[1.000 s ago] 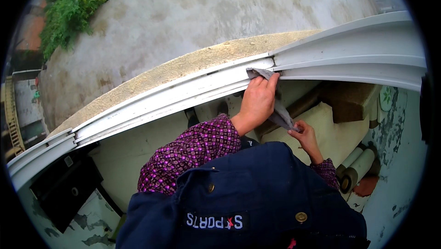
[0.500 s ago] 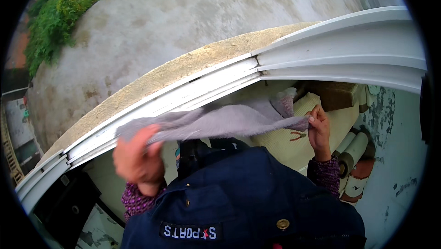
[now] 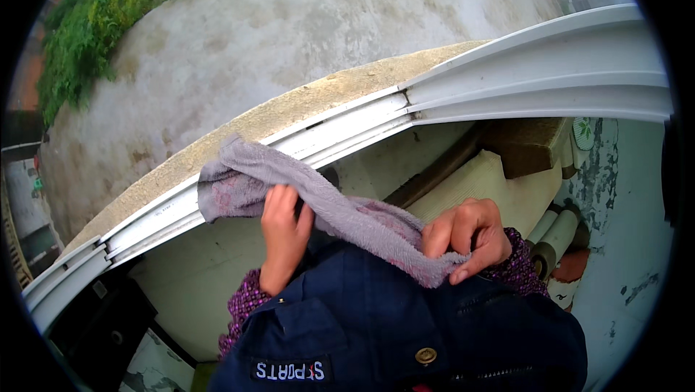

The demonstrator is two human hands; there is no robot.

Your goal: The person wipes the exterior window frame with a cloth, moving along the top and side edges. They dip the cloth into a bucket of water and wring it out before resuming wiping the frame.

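The long white window track (image 3: pixel 355 123) runs from near left to far right, with the rough tan ledge (image 3: pixel 318 95) along its far side. For good control, I would hold the cloth a little toward the near side, so that its loose left end does not catch on the track's raised edges; that end overlaps the track in this view, and I cannot tell whether it touches.

The grey-mauve cloth (image 3: pixel 326 193) hangs in the air between the track and the dark blue jacket (image 3: pixel 340 312), slanting from far left down to near right. It is long, soft and fluffy, bunched into a thick roll along the middle and spread wider at the left.

The hands are apart, both at the cloth. The right hand (image 3: pixel 467 240) is clamped on the near right end, thumb against bent fingers. The left hand (image 3: pixel 286 229) has its fingertips on the near edge; whether they grip, I cannot tell. A firm hold there should even out the bunching.

Smallest are faint reddish patches, at the left and near the right end.
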